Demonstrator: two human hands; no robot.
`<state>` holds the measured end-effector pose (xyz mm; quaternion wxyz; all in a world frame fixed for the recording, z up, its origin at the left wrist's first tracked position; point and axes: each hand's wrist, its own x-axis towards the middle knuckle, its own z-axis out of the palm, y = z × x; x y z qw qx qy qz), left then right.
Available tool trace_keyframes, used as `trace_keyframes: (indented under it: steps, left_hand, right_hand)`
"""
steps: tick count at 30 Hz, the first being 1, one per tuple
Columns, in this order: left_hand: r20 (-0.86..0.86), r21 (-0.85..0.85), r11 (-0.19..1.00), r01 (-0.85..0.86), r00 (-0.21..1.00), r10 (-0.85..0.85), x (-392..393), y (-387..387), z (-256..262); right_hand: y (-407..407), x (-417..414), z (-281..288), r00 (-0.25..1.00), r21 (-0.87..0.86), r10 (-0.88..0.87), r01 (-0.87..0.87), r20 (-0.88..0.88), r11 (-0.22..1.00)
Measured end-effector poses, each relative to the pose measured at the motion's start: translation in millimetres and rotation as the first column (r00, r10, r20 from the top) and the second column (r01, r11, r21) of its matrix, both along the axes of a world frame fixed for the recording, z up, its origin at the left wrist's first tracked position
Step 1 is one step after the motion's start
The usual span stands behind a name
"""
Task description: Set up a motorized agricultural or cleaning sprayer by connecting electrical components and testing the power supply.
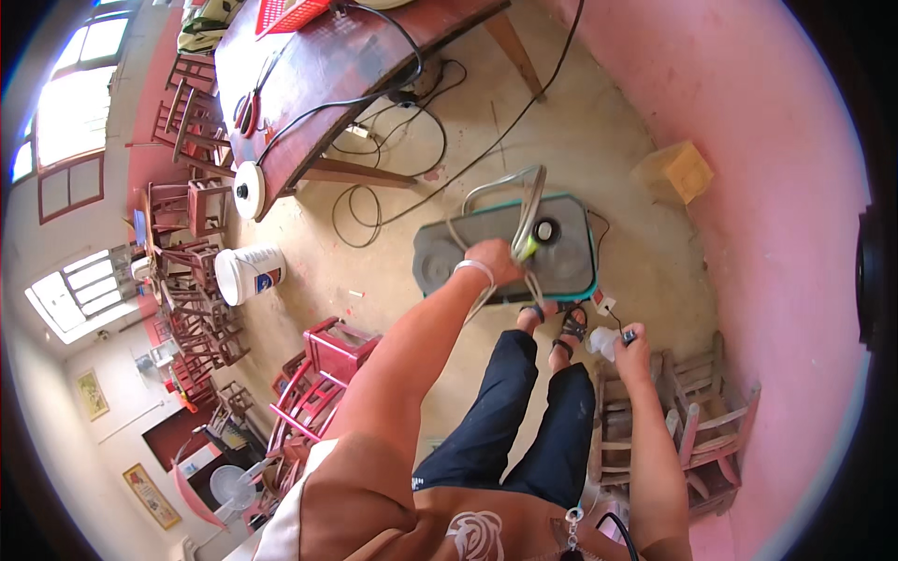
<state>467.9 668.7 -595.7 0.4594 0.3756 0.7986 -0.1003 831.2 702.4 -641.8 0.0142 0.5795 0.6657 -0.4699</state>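
My left hand [495,261] is closed around a pale looped strap or hose [527,210] above a grey backpack-type sprayer tank [484,242] with teal edging, which lies on the floor before my feet. Near the hand, on the tank, is a round black cap with a pale centre [546,230]. My right hand [633,350] holds a small dark object [628,337], too small to name. Beside its fingers is a crumpled white plastic bag [602,342]; whether the hand holds it, I cannot tell. A small white box-like piece [605,304] on a thin dark cord hangs near the tank's lower right corner.
A dark red table [316,59] at upper left bears a red basket [287,15], pliers [247,114] and a white kettle base [249,190]. Cables [449,184] trail over the floor. A white bucket [242,273], red chair [337,354], wooden chairs [715,428] and cardboard box [689,172] stand around.
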Motion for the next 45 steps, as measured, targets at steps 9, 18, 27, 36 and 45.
trace_keyframes:
  steps: [9,18,27,36,45]
  left_hand:
    - [0.209,-0.008,0.899,-0.437,0.879,0.429,-2,-53,37]
    - [0.283,-0.032,0.778,-0.627,0.741,0.609,5,-67,1]
    - [0.273,-0.153,0.697,-0.701,0.648,0.711,-54,-62,12]
    - [0.325,-0.140,0.348,-0.927,0.289,0.901,-63,-62,27]
    - [0.624,-0.321,-0.166,-0.932,-0.340,0.704,-67,-60,16]
  right_hand:
    - [39,-25,32,0.974,0.042,-0.013,0.023,-0.225,0.999]
    - [100,-123,48,0.933,0.175,0.006,0.062,-0.361,0.983]
    - [64,-183,38,0.927,0.103,0.031,0.008,-0.375,0.995]
    - [54,-213,27,0.888,-0.004,-0.041,0.044,-0.459,0.999]
    - [53,-258,63,0.869,0.175,0.121,-0.040,-0.479,0.984]
